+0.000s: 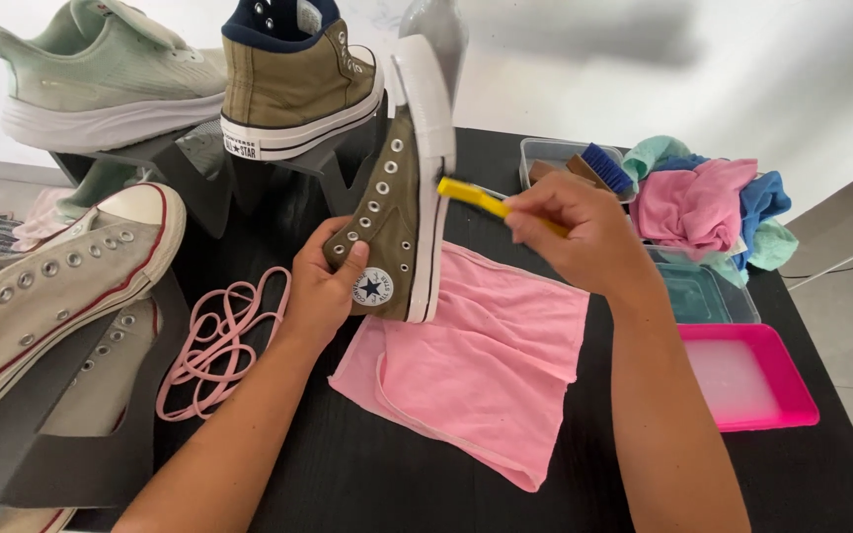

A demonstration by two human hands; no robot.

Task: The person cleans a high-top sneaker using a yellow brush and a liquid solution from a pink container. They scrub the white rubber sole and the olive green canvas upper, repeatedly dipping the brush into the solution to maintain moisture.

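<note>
Scrubbing stage, by the look of it. Left hand (323, 286) wrapped around the ankle of an olive high-top sneaker (392, 212), fingers (348, 252) closed on the canvas beside the eyelets, holding it heel-down and toe-up over a pink cloth (491, 380) spread at the middle of the black worktop (367, 484). Right hand (580, 237) gripping a yellow-handled brush (476, 197), fingers curled tight about the handle, the working end pressed to the white rubber sidewall of the sole. Bristles themselves not clearly visible.

Matching olive sneaker (293, 79) parked on a dark stand at the far left of the worktop, next to a mint-green running shoe (101, 79). Off-white low-top sneaker (51, 286) on another stand along the left edge. Loose pink laces (219, 341) coiled just left of the cloth. Toward the far right corner: a clear tub (555, 158) with a blue-bristled brush (606, 168), and a heap of pink, blue and teal rags (708, 202). Pink tray (792, 385) of cloudy liquid near the right edge, a clear container (708, 291) just behind it.

Next move, as a judgement: steady strokes along the sole rim, firm hold at the ankle against twisting, with a fresh dip in the tray likely needed.
</note>
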